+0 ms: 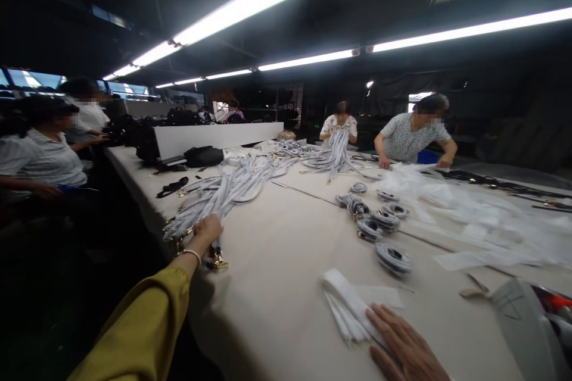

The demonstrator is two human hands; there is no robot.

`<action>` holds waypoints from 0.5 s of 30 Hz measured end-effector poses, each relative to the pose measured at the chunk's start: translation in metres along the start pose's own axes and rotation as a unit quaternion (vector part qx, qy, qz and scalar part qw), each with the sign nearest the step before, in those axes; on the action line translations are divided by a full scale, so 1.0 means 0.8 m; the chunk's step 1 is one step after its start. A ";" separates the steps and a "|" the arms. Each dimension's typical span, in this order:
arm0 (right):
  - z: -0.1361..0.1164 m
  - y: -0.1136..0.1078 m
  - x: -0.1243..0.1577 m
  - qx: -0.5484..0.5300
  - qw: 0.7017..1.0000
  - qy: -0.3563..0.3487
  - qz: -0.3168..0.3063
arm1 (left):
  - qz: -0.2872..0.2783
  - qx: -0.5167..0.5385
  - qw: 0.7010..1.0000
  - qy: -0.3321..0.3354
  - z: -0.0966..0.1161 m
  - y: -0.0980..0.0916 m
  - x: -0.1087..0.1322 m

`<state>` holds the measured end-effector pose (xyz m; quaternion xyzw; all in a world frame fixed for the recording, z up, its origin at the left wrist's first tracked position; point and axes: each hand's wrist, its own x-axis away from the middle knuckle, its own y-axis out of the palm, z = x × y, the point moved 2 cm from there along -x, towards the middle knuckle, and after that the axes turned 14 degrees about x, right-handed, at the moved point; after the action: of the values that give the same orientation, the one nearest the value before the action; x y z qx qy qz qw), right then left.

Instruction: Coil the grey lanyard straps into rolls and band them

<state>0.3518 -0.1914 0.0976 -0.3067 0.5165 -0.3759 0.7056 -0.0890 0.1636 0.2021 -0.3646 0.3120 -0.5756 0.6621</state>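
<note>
- Your left hand is clenched around the near end of a long bundle of white straps, at the left edge of the table; gold metal clasps dangle just below your fist.
- A thin bracelet sits on that wrist, and a mustard-yellow sleeve covers the arm behind it.
- Your right hand lies flat and released, fingers spread, pressing on the near end of a small stack of white folded strips at the near edge of the table.
- The strap bundle runs from your left fist away toward the far middle of the table, where it meets a larger heap of the same straps.
- Right of the bundle, several coiled strap rolls lie in a loose line; the nearest roll sits just beyond the folded strips.
- Farther right, clear plastic bags are spread across the table.
- A grey bin shows at the near right corner.
- A black bag rests at the far left, beside a white board.
- Two people work at the far end; others sit along the left side.
</note>
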 end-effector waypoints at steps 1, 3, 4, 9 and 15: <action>0.000 -0.001 0.000 0.001 1.000 0.000 0.003 | -0.005 0.016 1.000 -0.014 0.002 0.000 -0.006; -0.001 -0.002 0.000 -0.006 1.000 0.006 -0.002 | -0.014 0.060 0.997 -0.039 0.007 -0.001 -0.014; -0.001 -0.002 -0.001 -0.013 1.000 0.011 -0.008 | -0.016 0.090 0.995 -0.048 0.010 -0.001 -0.016; -0.002 -0.005 -0.004 -0.017 1.000 0.009 -0.010 | -0.008 0.304 0.951 -0.050 0.040 -0.003 -0.008; 0.003 -0.010 0.003 0.063 0.993 0.002 0.104 | -0.104 0.616 0.777 -0.079 0.120 0.022 0.046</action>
<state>0.3533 -0.1976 0.1036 -0.2054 0.5224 -0.3330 0.7576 0.0058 0.1399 0.2391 0.0469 -0.2022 -0.6798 0.7034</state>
